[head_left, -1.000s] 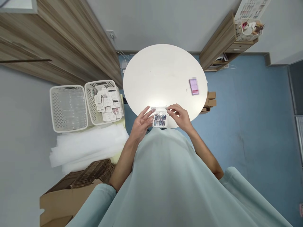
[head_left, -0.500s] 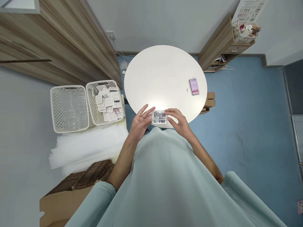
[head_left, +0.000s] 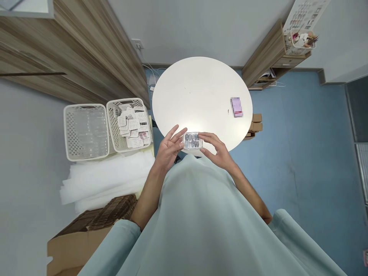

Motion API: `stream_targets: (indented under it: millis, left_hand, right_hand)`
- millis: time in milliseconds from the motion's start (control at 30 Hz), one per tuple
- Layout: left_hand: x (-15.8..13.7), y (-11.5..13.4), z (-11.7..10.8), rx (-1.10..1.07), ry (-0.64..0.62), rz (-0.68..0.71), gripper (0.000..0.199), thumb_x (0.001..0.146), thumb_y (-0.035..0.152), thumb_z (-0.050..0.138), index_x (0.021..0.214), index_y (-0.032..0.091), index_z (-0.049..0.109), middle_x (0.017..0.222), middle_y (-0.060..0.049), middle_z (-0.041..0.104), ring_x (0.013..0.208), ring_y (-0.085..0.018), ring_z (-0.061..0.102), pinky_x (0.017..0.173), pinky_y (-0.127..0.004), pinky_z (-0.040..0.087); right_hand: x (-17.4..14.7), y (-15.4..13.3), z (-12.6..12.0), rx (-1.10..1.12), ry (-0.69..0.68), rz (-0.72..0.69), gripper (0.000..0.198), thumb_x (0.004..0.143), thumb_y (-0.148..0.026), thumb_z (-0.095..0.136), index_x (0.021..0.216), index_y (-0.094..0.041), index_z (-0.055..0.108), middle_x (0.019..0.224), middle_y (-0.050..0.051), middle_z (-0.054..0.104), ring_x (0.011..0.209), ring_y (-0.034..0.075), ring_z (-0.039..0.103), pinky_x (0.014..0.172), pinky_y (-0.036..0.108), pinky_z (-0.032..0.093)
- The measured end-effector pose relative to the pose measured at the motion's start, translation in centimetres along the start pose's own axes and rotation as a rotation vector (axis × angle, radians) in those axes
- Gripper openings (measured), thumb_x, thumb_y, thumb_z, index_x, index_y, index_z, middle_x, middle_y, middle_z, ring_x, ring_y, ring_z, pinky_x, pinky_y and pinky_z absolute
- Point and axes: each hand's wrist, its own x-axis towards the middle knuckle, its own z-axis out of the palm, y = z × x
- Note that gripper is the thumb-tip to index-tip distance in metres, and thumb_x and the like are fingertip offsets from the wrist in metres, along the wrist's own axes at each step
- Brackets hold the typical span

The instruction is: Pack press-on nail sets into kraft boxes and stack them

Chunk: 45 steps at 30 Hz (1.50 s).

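Note:
A small clear plastic box of press-on nails (head_left: pixel 193 141) is held between my two hands, just over the near edge of the white oval table. Through its lid show two rows of dark, bluish-grey nails. My left hand (head_left: pixel 169 150) grips the box's left end, thumb in front and a finger behind, its other fingers stretched out. At the right end my right hand (head_left: pixel 217 150) curves round the box, fingertips on the top corner and thumb by the lower corner.
On the white table (head_left: pixel 198 84) lies a blurred purple packet (head_left: pixel 237 107). To my left are a basket of clear plastic cases (head_left: pixel 66 132), a basket of printed cards (head_left: pixel 114 138), white sheets (head_left: pixel 106 178) and a cardboard box (head_left: pixel 77 245). Small brown boxes (head_left: pixel 257 122) stand right of the table.
The box has tilted, so its nails look lighter and clearer. My right thumb has slid down towards the lower corner. The whole view has shifted slightly.

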Motion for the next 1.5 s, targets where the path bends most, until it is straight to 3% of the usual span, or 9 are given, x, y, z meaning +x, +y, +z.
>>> stream_targets:
  millis: [100, 167, 267, 367, 600, 900, 1167, 1300, 1500]
  left_hand:
    - [0.1, 0.0, 0.0, 0.031, 0.004, 0.008, 0.093, 0.082, 0.035, 0.091, 0.165, 0.030, 0.049, 0.168, -0.015, 0.053, 0.149, -0.034, 0.056, 0.120, -0.048, 0.051]
    - [0.2, -0.2, 0.1, 0.059, 0.009, 0.025, 0.093, 0.082, 0.035, 0.091, 0.165, 0.030, 0.049, 0.167, -0.014, 0.053, 0.153, -0.034, 0.052, 0.128, -0.051, 0.042]
    - [0.4, -0.5, 0.1, 0.100, 0.009, 0.060, 0.094, 0.081, 0.035, 0.091, 0.165, 0.028, 0.049, 0.165, -0.015, 0.056, 0.158, -0.033, 0.046, 0.134, -0.052, 0.031]
    - [0.5, -0.8, 0.2, 0.156, 0.000, 0.088, 0.093, 0.083, 0.037, 0.089, 0.166, 0.027, 0.047, 0.164, -0.015, 0.057, 0.160, -0.034, 0.044, 0.135, -0.054, 0.030]
    - [0.5, -1.7, -0.6, 0.273, 0.056, 0.086, 0.088, 0.090, 0.045, 0.085, 0.167, 0.029, 0.045, 0.170, -0.015, 0.050, 0.157, -0.036, 0.047, 0.128, -0.054, 0.041]
    - [2.1, -4.8, -3.9, 0.263, 0.234, 0.048, 0.088, 0.080, 0.038, 0.091, 0.159, 0.026, 0.054, 0.167, -0.019, 0.050, 0.149, -0.039, 0.054, 0.115, -0.052, 0.054]
    - [6.0, -10.2, -8.7, 0.452, 0.459, -0.192, 0.067, 0.082, 0.024, 0.082, 0.145, 0.015, 0.063, 0.142, -0.022, 0.068, 0.126, -0.034, 0.070, 0.107, -0.050, 0.058]
    - [8.4, -12.6, -9.8, 0.592, 0.506, -0.300, 0.055, 0.080, 0.014, 0.075, 0.135, 0.012, 0.068, 0.135, -0.020, 0.072, 0.121, -0.031, 0.072, 0.106, -0.045, 0.058]
    - [10.2, -14.6, -9.7, 0.716, 0.516, -0.406, 0.055, 0.075, 0.010, 0.075, 0.129, 0.011, 0.070, 0.139, -0.021, 0.072, 0.129, -0.034, 0.069, 0.111, -0.043, 0.053]
  right_hand:
    - [0.2, 0.4, 0.4, 0.077, 0.067, 0.089, 0.053, 0.101, -0.059, 0.071, 0.148, -0.036, 0.066, 0.157, 0.009, 0.060, 0.148, 0.028, 0.055, 0.119, 0.048, 0.054]
    - [0.4, 0.9, 0.7, 0.132, 0.133, 0.226, 0.060, 0.095, -0.067, 0.075, 0.143, -0.032, 0.068, 0.150, 0.010, 0.065, 0.139, 0.028, 0.064, 0.109, 0.045, 0.060]
    - [0.7, 1.7, 1.0, 0.253, 0.075, 0.505, 0.061, 0.087, -0.076, 0.078, 0.115, -0.022, 0.076, 0.110, 0.010, 0.079, 0.101, 0.026, 0.078, 0.084, 0.039, 0.066]
    - [0.9, 2.1, 1.2, 0.395, -0.003, 0.646, 0.060, 0.081, -0.077, 0.082, 0.093, -0.019, 0.075, 0.085, 0.007, 0.077, 0.081, 0.022, 0.077, 0.068, 0.031, 0.062]
    - [1.9, 3.3, 2.0, 0.442, 0.046, 0.641, 0.061, 0.076, -0.078, 0.086, 0.091, -0.020, 0.071, 0.081, 0.003, 0.074, 0.075, 0.018, 0.075, 0.060, 0.025, 0.058]
    - [4.5, 8.8, 4.3, 0.348, -0.095, 0.677, 0.053, 0.086, -0.069, 0.083, 0.093, -0.017, 0.072, 0.090, 0.008, 0.081, 0.076, 0.017, 0.077, 0.064, 0.024, 0.060]
    - [7.2, 16.0, 9.8, 0.241, -0.178, 0.839, 0.020, 0.106, -0.026, 0.068, 0.094, -0.012, 0.074, 0.098, 0.012, 0.083, 0.072, 0.012, 0.076, 0.070, 0.021, 0.061]
    - [8.4, 18.5, 11.8, 0.006, -0.252, 0.937, 0.018, 0.106, -0.021, 0.067, 0.091, -0.013, 0.072, 0.103, 0.010, 0.083, 0.069, 0.011, 0.075, 0.068, 0.020, 0.059]
    - [9.0, 20.3, 13.4, -0.200, -0.297, 1.004, 0.029, 0.102, -0.017, 0.069, 0.074, -0.016, 0.065, 0.074, 0.008, 0.078, 0.065, 0.015, 0.074, 0.070, 0.024, 0.055]
